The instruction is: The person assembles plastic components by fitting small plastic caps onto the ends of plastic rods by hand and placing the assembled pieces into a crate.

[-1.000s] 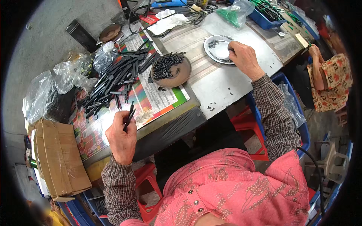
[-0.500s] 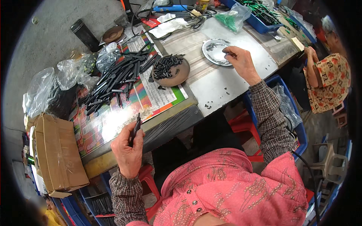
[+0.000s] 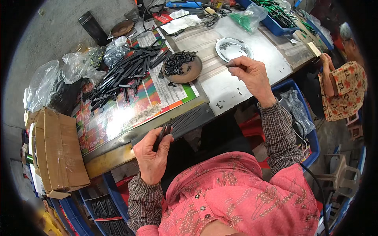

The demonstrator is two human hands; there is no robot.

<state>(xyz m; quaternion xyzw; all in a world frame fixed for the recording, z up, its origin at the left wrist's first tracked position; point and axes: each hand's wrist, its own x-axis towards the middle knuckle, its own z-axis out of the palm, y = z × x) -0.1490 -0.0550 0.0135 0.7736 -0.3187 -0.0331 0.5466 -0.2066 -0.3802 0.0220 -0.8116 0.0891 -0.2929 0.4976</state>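
Observation:
In front of my body, past the table's front edge, my left hand (image 3: 152,160) is closed around a slim black part (image 3: 162,136) whose narrow end points up and away. My right hand (image 3: 256,78) is raised over the near rim of a white plate (image 3: 233,59). Its thumb and forefinger are pinched together; any small piece between the dark tips is too small to name. Small dark bits lie on the plate. Left of it stands a round brown bowl (image 3: 195,74) filled with short black pieces. A heap of long black parts (image 3: 122,74) spreads beyond my left hand.
A cardboard box (image 3: 65,153) and plastic bags (image 3: 41,92) stand at the left. A black cylinder (image 3: 93,28), cables and white cloth (image 3: 181,24) lie at the back. Blue bins (image 3: 313,153) flank my seat. A person (image 3: 346,90) works at the far right.
My right hand has drawn back from the plate toward me, its fingers pinched. My left hand has shifted right and slightly nearer with the black part. The view has tilted a little.

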